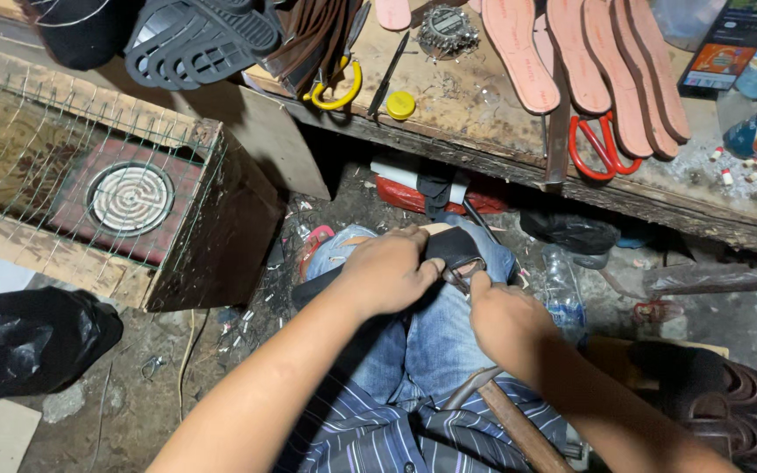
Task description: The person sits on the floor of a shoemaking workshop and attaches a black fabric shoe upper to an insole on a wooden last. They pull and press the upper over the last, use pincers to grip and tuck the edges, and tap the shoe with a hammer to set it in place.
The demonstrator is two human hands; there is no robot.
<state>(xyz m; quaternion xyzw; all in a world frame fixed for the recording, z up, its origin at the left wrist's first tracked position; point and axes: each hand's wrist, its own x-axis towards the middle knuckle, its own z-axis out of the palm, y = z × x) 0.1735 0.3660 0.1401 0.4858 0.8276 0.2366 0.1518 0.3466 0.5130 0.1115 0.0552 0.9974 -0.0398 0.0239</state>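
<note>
Head view looks down on a person's lap at the frame's centre, where a black shoe upper [453, 248] rests on the knees. The left hand [389, 273] is closed over it, pressing it down; the right hand [505, 315] is clenched on a small metal tool [459, 278] that bites at the upper's edge. A hammer [505, 416] lies idle across the lap, lower centre. Judging by this, the work is midway: pink insoles [571, 57] and red scissors [602, 144] wait on the bench [484, 114], upper right, while finished-looking dark shoes [720, 394] sit lower right.
</note>
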